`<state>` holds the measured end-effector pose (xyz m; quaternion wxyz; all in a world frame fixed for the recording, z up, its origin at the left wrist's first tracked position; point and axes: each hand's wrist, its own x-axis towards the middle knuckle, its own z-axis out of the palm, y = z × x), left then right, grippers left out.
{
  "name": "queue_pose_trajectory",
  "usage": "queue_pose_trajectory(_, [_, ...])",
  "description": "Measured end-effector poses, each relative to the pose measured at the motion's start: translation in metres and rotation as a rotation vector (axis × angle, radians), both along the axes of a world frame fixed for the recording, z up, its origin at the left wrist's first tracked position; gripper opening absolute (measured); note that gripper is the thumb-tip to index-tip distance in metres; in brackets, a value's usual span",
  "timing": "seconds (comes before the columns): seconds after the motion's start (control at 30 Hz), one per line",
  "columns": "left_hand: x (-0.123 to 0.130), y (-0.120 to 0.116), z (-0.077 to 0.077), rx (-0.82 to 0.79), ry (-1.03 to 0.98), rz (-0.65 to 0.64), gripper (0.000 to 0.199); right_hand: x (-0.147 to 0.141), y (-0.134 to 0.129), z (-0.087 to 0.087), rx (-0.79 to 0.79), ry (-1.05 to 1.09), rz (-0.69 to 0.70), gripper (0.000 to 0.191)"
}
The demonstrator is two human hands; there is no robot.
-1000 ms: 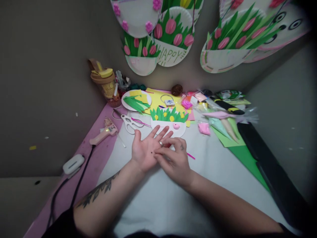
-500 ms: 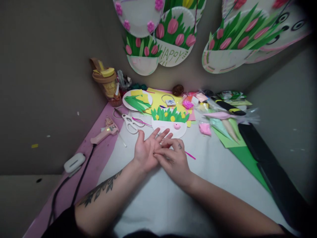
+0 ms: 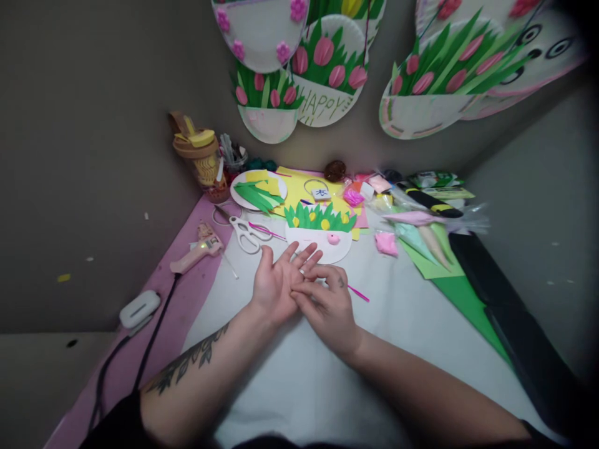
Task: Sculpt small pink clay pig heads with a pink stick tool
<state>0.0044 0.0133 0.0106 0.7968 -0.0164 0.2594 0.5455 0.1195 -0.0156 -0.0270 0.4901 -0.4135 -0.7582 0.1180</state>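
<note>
My left hand [image 3: 276, 284] is palm up with its fingers spread, over the white table cover. The fingertips of my right hand [image 3: 330, 305] are pinched together against the left palm; whatever they hold, if anything, is too small or hidden to make out. Just beyond my hands lies a white half-plate [image 3: 318, 248] with a green paper grass strip [image 3: 322, 218], small yellow flowers and a pink blob [image 3: 333, 238] on it. A thin magenta stick [image 3: 359, 294] lies partly behind my right hand.
White scissors [image 3: 248, 234] and a pink glue gun [image 3: 199, 249] lie on the left, with a white case [image 3: 140, 308] nearer. A tumbler [image 3: 201, 159] stands at the back left. Bagged clay [image 3: 386, 244], green paper [image 3: 468, 305] and a black case [image 3: 486, 268] lie right. Decorated paper plates [image 3: 339, 100] hang behind.
The view has shifted very slightly. Both hands keep nearly the same pose, with the right fingertips still pinched at the left palm.
</note>
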Motion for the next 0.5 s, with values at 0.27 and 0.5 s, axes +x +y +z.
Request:
queue_pose_trajectory(0.27, [0.002,0.000,0.003,0.013,0.020,0.025,0.060,0.000,0.006,-0.002,-0.258,0.221,0.003,0.010])
queue_pose_trajectory(0.5, [0.002,0.001,-0.004,0.228,0.334,0.052,0.054,0.016,0.020,0.002,-0.561,0.506,-0.043,0.003])
